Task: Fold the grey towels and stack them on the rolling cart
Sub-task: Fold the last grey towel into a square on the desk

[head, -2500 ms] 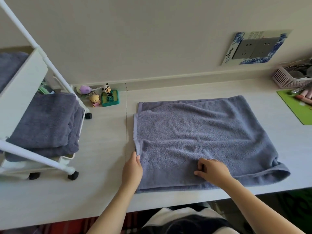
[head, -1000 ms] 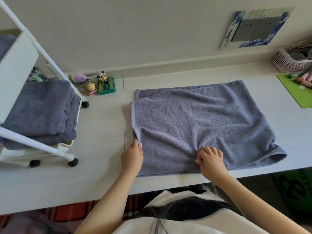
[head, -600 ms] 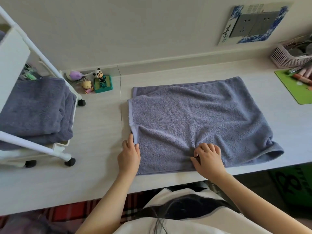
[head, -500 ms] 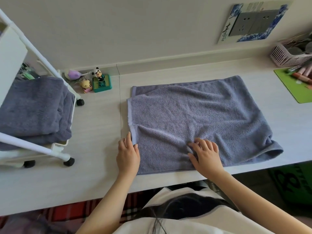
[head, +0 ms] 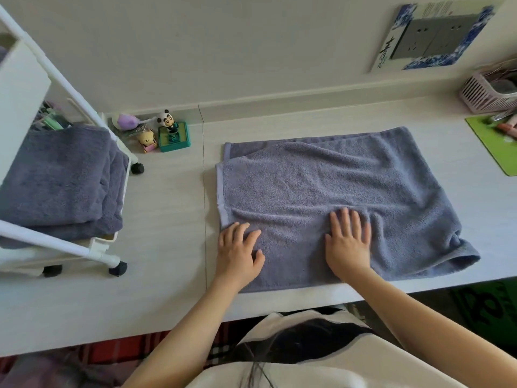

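The towel (head: 335, 197) lay flat on the desk (head: 167, 208), folded at least once, its upper layer set slightly short of the lower along the far edge. The left hand (head: 237, 253) rested on the near-left corner with fingers spread and relaxed, gripping nothing. The right hand (head: 348, 242) pressed flat on the near middle, fingers straight and apart, holding nothing.

Risks, as judged:
- A ridge of creases ran across the cloth just beyond both hands. Folding over it would likely lock the wrinkle in and give an uneven stack.
- The near-right corner bulged and sat at the desk edge. A pull toward the body could drag it over.
- The layers were misaligned on the left. A further fold would probably carry the offset through.

Edges and room:
- The near hem ran close to the desk's front edge, leaving little margin.
- Bare desk lay between the towel and the cart (head: 109, 256) on the left, which already held folded towels (head: 56, 180).
- Small toys (head: 167, 133) stood by the wall, apart from the towel.
- A green mat (head: 495, 144) and a basket (head: 486, 93) occupied the far right, near the towel's right side.
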